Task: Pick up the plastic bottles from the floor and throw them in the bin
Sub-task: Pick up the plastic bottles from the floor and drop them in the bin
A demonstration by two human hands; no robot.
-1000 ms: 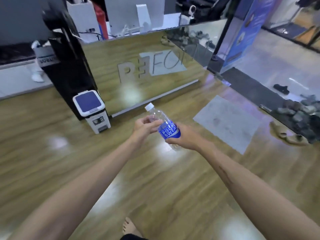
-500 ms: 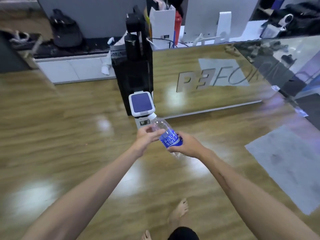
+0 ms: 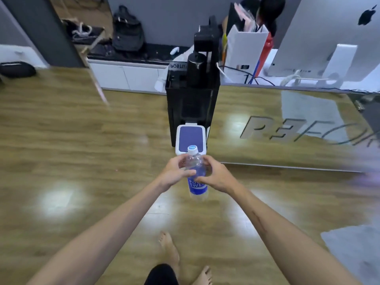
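A: We see both bare arms stretched forward, and between the hands a clear plastic bottle with a blue label and a white cap (image 3: 197, 177), held nearly upright in the air above the glossy wooden plank floor (image 3: 82, 161).

B: We agree. The left hand (image 3: 174, 173) wraps the bottle's upper part from the left, fingers curled round it, and the right hand (image 3: 216, 176) does likewise from the right, its thumb lying across the label's top edge. Both hands are clamped on the bottle.

A: Just beyond the cap we make out the small white bin with a purple-blue lid (image 3: 191, 138), standing on the floor; its lid lies closed. The bottle appears in front of it from our viewpoint, not touching it.

B: Behind the bin stands a tall black cabinet-like unit (image 3: 192, 108), and to the right a wood-fronted counter with grey lettering (image 3: 287, 128). At the bottom we notice bare feet (image 3: 170, 249) on the planks.
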